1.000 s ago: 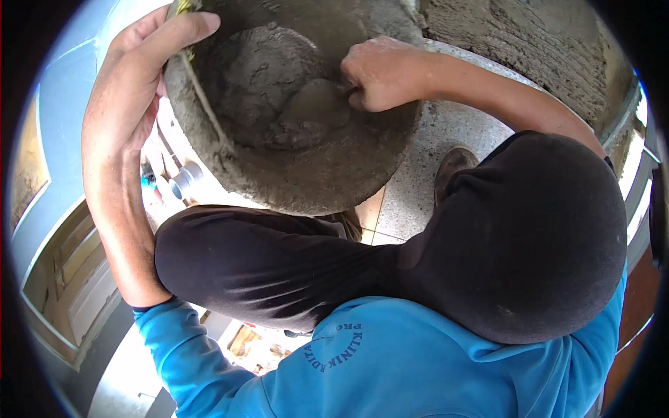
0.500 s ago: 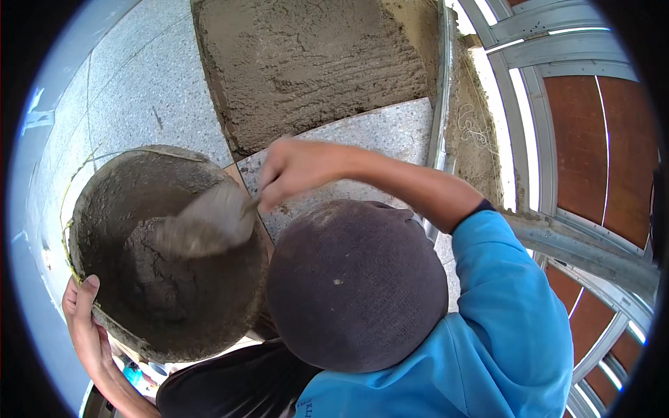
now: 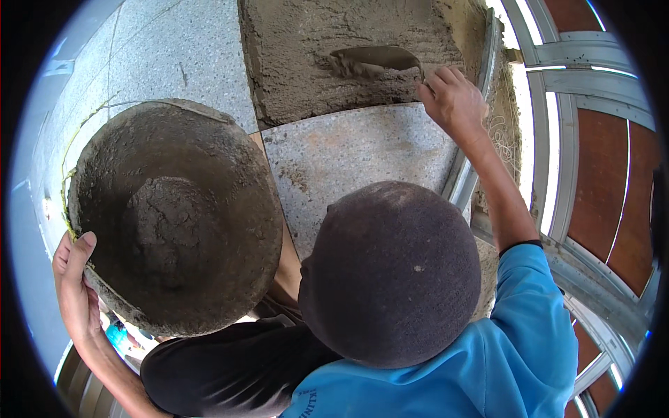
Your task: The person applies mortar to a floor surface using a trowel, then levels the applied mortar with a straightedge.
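A round mortar-crusted bucket [image 3: 237, 265] stands at the left, with grey mortar [image 3: 167, 216] in its bottom. My left hand [image 3: 75, 272] grips its left rim, beside a thin rope handle. Up at the upper middle, my right hand [image 3: 449, 101] is closed on the handle of a trowel [image 3: 376, 56], whose blade lies on a bed of rough wet mortar [image 3: 293, 28], with a lump of mortar beneath it. My bent knee [image 3: 390, 272] in dark cloth rises between bucket and right arm.
Speckled floor tiles [image 3: 348, 153] lie below the mortar bed and to its left. A metal rail [image 3: 463, 181] runs along the bed's right side. Further right stand metal framing [image 3: 578, 83] and brown panels [image 3: 596, 181], with tangled string [image 3: 500, 132] beside the rail.
My right hand has carried the trowel out of the bucket, up and rightward onto the mortar bed. My left hand stays on the bucket rim. The view has shifted toward the bed.
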### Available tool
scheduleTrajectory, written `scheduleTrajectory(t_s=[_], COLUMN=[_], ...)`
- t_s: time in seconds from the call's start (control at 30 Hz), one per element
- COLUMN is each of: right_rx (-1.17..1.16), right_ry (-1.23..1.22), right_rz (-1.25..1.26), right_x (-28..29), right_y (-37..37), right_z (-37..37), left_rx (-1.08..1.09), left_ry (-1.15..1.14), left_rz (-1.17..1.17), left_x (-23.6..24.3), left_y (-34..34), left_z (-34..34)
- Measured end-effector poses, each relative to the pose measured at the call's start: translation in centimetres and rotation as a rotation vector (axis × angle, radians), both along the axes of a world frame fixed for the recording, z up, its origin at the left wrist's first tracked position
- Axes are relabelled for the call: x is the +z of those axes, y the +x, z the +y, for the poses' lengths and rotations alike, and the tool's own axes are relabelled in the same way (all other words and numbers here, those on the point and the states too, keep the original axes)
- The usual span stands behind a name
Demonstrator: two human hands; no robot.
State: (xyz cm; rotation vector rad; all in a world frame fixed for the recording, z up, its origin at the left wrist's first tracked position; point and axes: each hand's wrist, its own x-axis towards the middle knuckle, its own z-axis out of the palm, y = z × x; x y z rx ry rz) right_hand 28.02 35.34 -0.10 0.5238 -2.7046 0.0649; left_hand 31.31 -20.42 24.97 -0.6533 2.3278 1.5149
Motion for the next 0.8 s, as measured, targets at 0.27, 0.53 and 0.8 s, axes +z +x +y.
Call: scheduleTrajectory(t_s=[0.27, 0.53, 0.8], right_rx=[-0.49, -0.448, -0.51], right_ry=[-0.976, -0.716, -0.675], right_rz=[-0.81, -0.67, -0.481], right_x=[-0.8, -5.8, -6.2], right_y=[1.8, 0.6, 3.9], right_z=[-8.5, -14.7, -5.9], left_rx=[0.028, 0.043, 0.048], left_ry=[-0.041, 0.01, 0.013], left_rz=[-0.011, -0.026, -0.021], left_x=[0.0, -0.1, -0.3], left_y=[-0.1, -0.2, -0.1], left_z=[-0.3, -0.3, -1.5])
